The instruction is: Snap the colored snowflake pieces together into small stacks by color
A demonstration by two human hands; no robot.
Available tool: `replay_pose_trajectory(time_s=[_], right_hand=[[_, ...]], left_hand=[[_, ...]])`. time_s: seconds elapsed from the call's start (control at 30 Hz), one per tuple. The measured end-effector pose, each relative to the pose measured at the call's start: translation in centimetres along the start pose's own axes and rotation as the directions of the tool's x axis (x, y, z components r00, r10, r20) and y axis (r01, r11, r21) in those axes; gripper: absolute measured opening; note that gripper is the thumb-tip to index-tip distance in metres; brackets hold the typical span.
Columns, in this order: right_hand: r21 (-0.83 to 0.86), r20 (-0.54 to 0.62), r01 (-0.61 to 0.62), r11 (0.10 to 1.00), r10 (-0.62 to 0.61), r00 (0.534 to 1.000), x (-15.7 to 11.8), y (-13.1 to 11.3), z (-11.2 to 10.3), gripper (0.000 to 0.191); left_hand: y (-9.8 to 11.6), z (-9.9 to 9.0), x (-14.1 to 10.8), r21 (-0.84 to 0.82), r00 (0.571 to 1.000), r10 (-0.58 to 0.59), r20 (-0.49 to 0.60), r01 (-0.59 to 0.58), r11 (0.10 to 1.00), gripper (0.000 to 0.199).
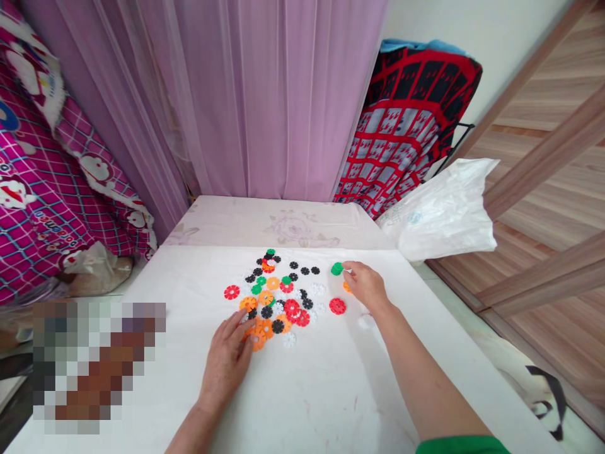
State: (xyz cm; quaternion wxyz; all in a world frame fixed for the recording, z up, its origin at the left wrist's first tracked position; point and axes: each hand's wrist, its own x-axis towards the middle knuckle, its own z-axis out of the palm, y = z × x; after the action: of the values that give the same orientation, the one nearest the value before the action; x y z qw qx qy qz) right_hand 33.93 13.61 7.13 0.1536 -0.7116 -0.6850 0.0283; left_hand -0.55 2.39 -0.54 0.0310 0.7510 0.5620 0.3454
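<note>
My left hand (230, 348) rests with its fingers spread over orange notched plastic discs (258, 340) at the near left side of a loose pile. My right hand (365, 285) is at the pile's right, fingers bent together, its fingertips at the edge of a small green disc stack (337, 269). Whatever is between those fingertips is too small to make out. Beneath this hand an orange disc (347, 287) partly shows. Nearby lie a red disc stack (337, 306) and some white discs (365, 321). Black discs (305, 271), red discs (293, 309) and green discs (257, 288) are scattered through the pile.
The discs lie on a white-covered table (321, 391) with a floral far end (293, 227). A white plastic bag (444, 211) stands beyond its right edge. Purple curtains (274, 101) hang behind, and wooden doors (543, 164) stand at the right.
</note>
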Motion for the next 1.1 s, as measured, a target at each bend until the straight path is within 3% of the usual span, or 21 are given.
replay_pose_trajectory(time_s=[0.17, 0.3, 0.4, 0.53, 0.83, 1.1], right_hand=[[0.191, 0.032, 0.18, 0.965, -0.19, 0.981, -4.2, -4.1, 2.5, 0.023], [0.299, -0.015, 0.387, 0.872, -0.401, 0.916, -7.1, -8.8, 4.5, 0.024], [0.323, -0.041, 0.476, 0.818, -0.491, 0.87, -8.1, -11.8, 5.2, 0.025], [0.275, 0.032, 0.475, 0.836, -0.501, 0.865, -8.2, -13.7, 5.9, 0.027], [0.15, 0.071, 0.352, 0.924, -0.365, 0.928, -8.0, -13.2, 5.4, 0.017], [0.208, 0.095, 0.423, 0.882, -0.448, 0.889, -7.5, -16.0, 6.5, 0.037]], left_hand=[[0.0, 0.4, -0.1, -0.009, 1.0, -0.025, -0.004, 0.025, 1.0, 0.031], [0.2, 0.4, 0.0, -0.019, 1.0, -0.023, -0.011, 0.023, 1.0, 0.03], [0.4, 0.3, 0.1, -0.02, 1.0, -0.017, 0.006, 0.017, 1.0, 0.03], [0.7, 0.4, -0.1, 0.023, 0.999, -0.039, 0.014, 0.039, 0.999, 0.033], [0.8, 1.0, -0.2, 0.074, 0.993, -0.115, 0.012, 0.114, 0.991, 0.038], [0.5, 1.3, -0.3, 0.027, 0.99, -0.139, -0.014, 0.139, 0.99, 0.047]])
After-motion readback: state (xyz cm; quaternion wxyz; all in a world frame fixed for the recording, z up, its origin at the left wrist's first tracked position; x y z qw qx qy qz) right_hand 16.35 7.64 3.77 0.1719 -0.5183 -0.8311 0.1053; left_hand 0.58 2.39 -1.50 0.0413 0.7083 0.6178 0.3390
